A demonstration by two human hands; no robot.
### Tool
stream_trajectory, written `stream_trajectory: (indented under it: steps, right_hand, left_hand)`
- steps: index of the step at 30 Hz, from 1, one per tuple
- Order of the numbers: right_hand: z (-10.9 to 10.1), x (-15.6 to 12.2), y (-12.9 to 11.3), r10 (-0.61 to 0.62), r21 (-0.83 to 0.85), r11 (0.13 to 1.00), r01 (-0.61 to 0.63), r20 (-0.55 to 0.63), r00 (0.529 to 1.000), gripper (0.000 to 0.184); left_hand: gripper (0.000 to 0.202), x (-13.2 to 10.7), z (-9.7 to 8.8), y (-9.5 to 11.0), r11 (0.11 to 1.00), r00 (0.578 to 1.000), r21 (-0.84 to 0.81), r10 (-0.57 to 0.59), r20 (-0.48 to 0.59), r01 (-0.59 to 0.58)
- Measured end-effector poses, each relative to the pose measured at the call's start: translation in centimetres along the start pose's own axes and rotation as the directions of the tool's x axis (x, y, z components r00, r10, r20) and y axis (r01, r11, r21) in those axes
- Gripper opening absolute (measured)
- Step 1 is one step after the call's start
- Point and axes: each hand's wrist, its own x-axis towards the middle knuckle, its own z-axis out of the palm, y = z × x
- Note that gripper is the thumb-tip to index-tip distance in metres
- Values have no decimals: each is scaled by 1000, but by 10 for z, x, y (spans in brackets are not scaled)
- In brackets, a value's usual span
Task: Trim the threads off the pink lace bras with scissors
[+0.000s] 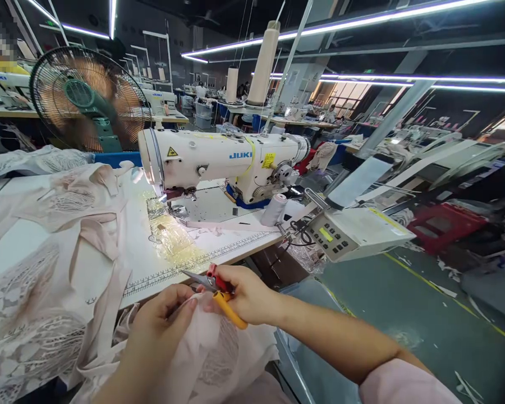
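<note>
My right hand (pixel 246 294) is closed round small thread snips (pixel 219 289) with red and yellow handles, blades pointing left. My left hand (pixel 162 325) pinches a piece of pale pink lace fabric (pixel 219 353) just below the blades, near the front edge of the sewing table (pixel 219 247). A white sewing machine (pixel 223 160) stands beyond my hands on the table. More pink lace pieces (pixel 46 269) lie in a heap on the left of the table.
A thread spool (pixel 273 209) lies beside the machine, tall thread cones (pixel 263 64) above it. A control box (pixel 353 231) sticks out at the table's right. A fan (pixel 88 98) stands at the back left. Red crate (pixel 446 224) and scraps lie on the floor.
</note>
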Motion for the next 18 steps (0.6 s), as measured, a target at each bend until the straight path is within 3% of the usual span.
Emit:
stream_trajectory:
  steps: [3, 5, 8, 10, 14, 18]
  right_hand:
    - [6, 6, 0, -9, -11, 1000, 9, 32, 999, 37]
    - [10, 9, 4, -33, -61, 997, 36, 44, 998, 31]
    - [18, 17, 18, -37, -127, 991, 39, 15, 999, 24]
    - [25, 24, 27, -24, -162, 987, 23, -3, 1000, 22]
    - [35, 45, 36, -15, -229, 973, 15, -1, 1000, 19]
    - [35, 66, 31, 49, -365, 930, -28, 48, 998, 17]
  left_hand:
    - [14, 2, -5, -4, 980, 994, 176, 80, 75, -92]
    - [12, 3, -15, -12, 959, 992, 264, 73, 107, -99]
    - [17, 1, -36, -32, 923, 998, 384, 7, 63, -31]
    - [19, -1, -50, -44, 877, 1000, 480, 11, -26, 3]
    - [26, 9, -70, -50, 735, 978, 677, 163, -132, -31]
    - [17, 34, -79, -52, 551, 941, 805, 336, 28, -221]
